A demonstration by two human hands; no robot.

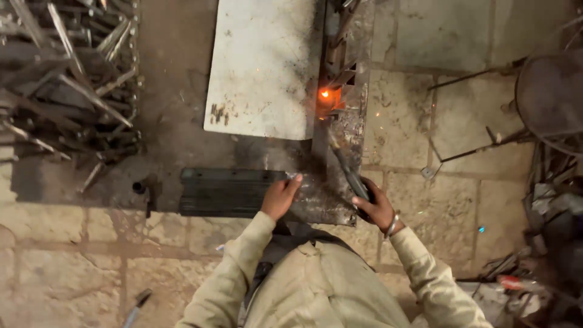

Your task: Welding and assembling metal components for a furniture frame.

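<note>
Right hand point(375, 208): fingers wrapped around the dark handle of a welding holder point(352, 179); the handle is mostly hidden inside the fist, a metal bangle sits at the wrist.
Welding holder: one; its thin rod runs from the fist up toward the orange glow point(325, 94), and the tip cannot be made out in the glare.
Left hand point(280, 197): fingers bent, tips pressed down on the edge of the steel strip point(340, 130) just left of the right hand; whether they pinch anything I cannot tell.
Steel strip: one long narrow piece, running from the hands up past the glow; its upper end is cut off by the top edge, and its surface is scorched and hard to read.
Orange glow: one bright spot on the steel strip, well above both hands, with a few sparks scattered to its right.
White sheet point(262, 67): one pale panel touching the left side of the steel strip; its top is out of frame.
Dark ribbed block point(231, 191): one, left of the steel strip's lower end, just beside the left hand.
Rod pile point(67, 79): too tangled to count, far left of the steel strip, cut off at the frame edge.
Round stand point(546, 97): one, far right of the steel strip, partly out of frame and dim.
Sleeves: two, cream, rising from the bottom edge.
</note>
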